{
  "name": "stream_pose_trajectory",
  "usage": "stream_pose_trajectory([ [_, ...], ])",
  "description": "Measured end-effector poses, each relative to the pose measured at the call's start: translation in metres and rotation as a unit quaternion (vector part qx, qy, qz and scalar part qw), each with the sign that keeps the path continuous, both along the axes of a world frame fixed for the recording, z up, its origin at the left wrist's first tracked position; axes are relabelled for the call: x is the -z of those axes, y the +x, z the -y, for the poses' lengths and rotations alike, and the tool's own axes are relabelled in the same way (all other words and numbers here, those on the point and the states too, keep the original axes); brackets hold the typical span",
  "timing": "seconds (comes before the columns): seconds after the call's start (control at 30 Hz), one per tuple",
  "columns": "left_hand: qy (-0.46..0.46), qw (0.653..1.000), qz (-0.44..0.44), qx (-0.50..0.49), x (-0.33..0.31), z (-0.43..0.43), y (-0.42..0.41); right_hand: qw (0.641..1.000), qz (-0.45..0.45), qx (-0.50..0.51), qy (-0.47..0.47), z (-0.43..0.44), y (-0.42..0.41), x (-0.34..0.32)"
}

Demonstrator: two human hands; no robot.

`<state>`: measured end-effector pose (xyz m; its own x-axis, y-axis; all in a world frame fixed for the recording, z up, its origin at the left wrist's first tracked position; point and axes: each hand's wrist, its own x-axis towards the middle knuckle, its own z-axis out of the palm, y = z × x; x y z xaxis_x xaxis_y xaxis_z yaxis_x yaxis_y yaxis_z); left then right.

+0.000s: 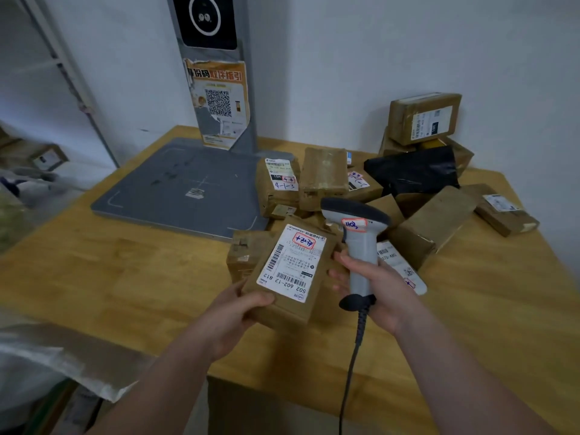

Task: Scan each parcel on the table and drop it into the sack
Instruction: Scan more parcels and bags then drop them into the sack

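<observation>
Wooden table (pixel 125 277) strewn with boxes — left hand (pixel 232 315) round a labelled parcel (pixel 288 271), right hand (pixel 376 290) round the scanner (pixel 357 243).

Grey platform stand (pixel 175 186) with torn poster (pixel 219 102)

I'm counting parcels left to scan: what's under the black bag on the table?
The black bag rests on brown boxes: one shows below its front edge, another behind its right end. Anything else beneath is covered.

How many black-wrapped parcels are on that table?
1: the black parcel lies on the pile of brown boxes at the table's far right; more may be hidden underneath.
</observation>
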<state>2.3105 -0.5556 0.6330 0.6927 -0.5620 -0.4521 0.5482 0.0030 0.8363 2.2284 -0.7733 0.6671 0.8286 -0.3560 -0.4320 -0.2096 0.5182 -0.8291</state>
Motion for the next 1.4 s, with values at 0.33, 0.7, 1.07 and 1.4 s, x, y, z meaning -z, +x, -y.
stream_pose_trajectory([
  [0.33, 0.062, 0.99, 0.077, -0.098, -0.007, -0.02, 0.009, 0.967, 0.02, -0.147, -0.207, 0.001, -0.025, -0.02],
  [0.7, 0.077, 0.989, 0.089, -0.092, 0.004, -0.048, 0.009, 0.913, -0.028, -0.231, -0.335, -0.025, -0.038, -0.027],
  [1.07, 0.074, 0.99, 0.091, -0.083, 0.008, -0.055, 0.009, 0.898, -0.015, -0.224, -0.378, -0.03, -0.046, -0.032],
  [1.4, 0.065, 0.99, 0.099, -0.071, 0.01, -0.06, 0.015, 0.894, -0.004, -0.209, -0.397, -0.035, -0.043, -0.035],
])
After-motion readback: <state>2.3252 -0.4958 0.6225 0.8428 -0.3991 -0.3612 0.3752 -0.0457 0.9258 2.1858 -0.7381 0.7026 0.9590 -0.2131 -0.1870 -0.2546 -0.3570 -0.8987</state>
